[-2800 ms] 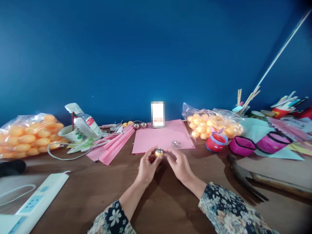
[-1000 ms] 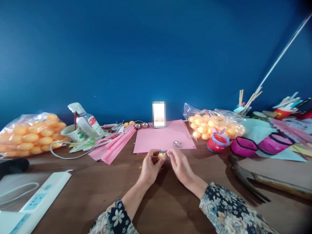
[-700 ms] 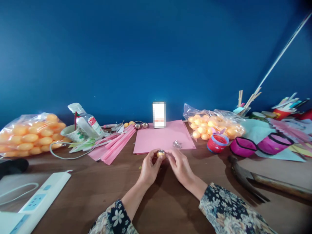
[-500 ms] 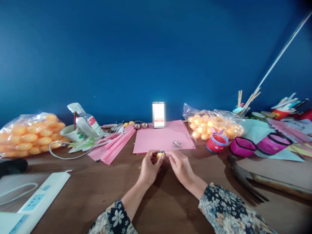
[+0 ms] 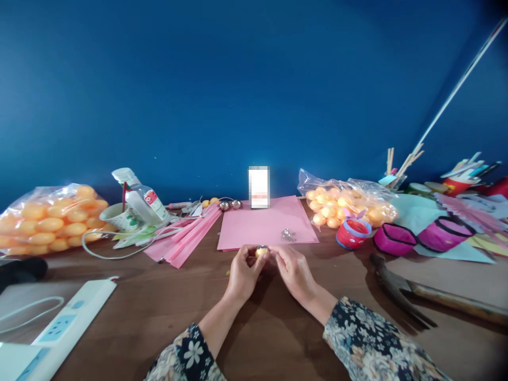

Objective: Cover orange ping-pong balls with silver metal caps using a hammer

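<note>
My left hand [image 5: 243, 269] is closed around a small ball [image 5: 261, 252], yellow-orange below with a dark shiny cap on top. Close by on the right, my right hand [image 5: 294, 269] has thumb and fingers pinched together at the ball's side; whatever is between them is hidden. Both hands are just above the wooden table, in front of a pink paper sheet [image 5: 262, 225]. On that sheet lies a small clear, shiny bundle [image 5: 288, 234]. Two shiny metallic balls [image 5: 230, 205] sit at its back left corner, with orange balls [image 5: 209, 202] behind them.
Bags of orange balls stand left [image 5: 47, 222] and right [image 5: 337, 203]. Pink paper strips [image 5: 182, 241], a bottle [image 5: 146, 201], a cup [image 5: 119, 217] and a power strip [image 5: 75, 317] are left. A red cup [image 5: 353, 235], magenta holders [image 5: 395, 239] and a claw hammer [image 5: 405, 288] are right.
Hands and ball stay almost in place; the ball's cap looks slightly darker and turned. The view has shifted very slightly.
</note>
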Action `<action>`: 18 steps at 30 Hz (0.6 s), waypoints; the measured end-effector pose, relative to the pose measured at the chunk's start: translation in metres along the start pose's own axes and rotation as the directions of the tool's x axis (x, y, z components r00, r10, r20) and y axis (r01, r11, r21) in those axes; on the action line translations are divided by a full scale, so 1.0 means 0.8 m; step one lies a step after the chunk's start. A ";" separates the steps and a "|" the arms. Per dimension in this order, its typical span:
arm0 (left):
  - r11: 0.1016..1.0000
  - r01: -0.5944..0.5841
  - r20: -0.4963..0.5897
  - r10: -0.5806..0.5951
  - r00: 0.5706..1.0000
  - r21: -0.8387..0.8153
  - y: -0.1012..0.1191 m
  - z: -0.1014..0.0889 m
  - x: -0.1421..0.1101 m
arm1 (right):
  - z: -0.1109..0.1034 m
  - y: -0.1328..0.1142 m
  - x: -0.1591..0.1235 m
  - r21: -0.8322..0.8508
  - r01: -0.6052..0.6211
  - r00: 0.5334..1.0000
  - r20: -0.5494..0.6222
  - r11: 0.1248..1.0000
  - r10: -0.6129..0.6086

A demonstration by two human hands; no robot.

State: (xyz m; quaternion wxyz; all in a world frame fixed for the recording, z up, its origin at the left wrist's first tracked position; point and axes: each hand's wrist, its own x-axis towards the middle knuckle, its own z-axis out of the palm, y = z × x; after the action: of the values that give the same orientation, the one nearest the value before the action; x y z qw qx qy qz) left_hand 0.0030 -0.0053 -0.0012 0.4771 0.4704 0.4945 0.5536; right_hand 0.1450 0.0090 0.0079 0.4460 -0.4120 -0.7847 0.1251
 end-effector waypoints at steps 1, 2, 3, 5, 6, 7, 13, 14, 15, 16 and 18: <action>1.000 -0.007 -0.005 0.008 1.000 0.008 -0.001 0.000 0.000 | -0.001 0.000 0.000 0.009 0.003 1.000 0.004 1.000 -0.003; 1.000 -0.012 -0.008 0.013 1.000 0.014 -0.002 -0.001 0.001 | -0.001 -0.001 0.000 0.011 0.007 1.000 0.004 1.000 -0.007; 1.000 -0.016 -0.005 0.016 1.000 0.018 -0.002 -0.001 0.001 | -0.002 -0.001 0.000 0.009 0.008 1.000 0.004 1.000 -0.009; 1.000 -0.019 0.009 0.019 1.000 0.017 -0.002 0.000 0.001 | -0.003 -0.001 0.000 -0.002 0.014 1.000 -0.001 1.000 -0.014; 1.000 -0.020 0.015 0.020 1.000 0.015 -0.002 0.000 0.001 | -0.003 -0.002 0.000 -0.010 0.018 1.000 -0.001 1.000 -0.018; 1.000 -0.022 0.017 0.022 1.000 0.012 -0.001 0.001 0.000 | -0.003 -0.002 0.001 -0.018 0.022 1.000 0.001 1.000 -0.022; 0.999 -0.022 0.031 0.021 0.999 0.042 0.001 0.002 -0.002 | 0.000 0.001 0.001 -0.053 -0.013 0.999 -0.031 0.999 0.011; 0.998 -0.021 0.025 0.020 0.999 0.051 0.001 0.002 -0.002 | 0.001 0.002 0.000 -0.034 -0.020 0.999 -0.036 0.999 0.019; 0.998 -0.020 0.015 0.019 1.000 0.058 0.001 0.001 -0.002 | 0.002 0.003 -0.001 -0.010 -0.027 0.999 -0.036 1.000 0.026; 0.998 -0.020 0.003 0.020 1.000 0.062 0.002 0.001 -0.001 | 0.003 0.004 -0.002 0.015 -0.037 0.999 -0.035 0.999 0.037; 0.998 -0.029 -0.020 0.030 0.999 0.062 0.002 0.001 0.000 | 0.005 0.004 -0.003 0.058 -0.070 0.997 -0.028 0.996 0.072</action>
State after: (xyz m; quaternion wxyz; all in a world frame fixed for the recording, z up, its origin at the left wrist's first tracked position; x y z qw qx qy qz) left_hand 0.0037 -0.0054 0.0005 0.4489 0.4863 0.5095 0.5500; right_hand 0.1444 0.0101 0.0026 0.4645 -0.4287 -0.7588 0.1569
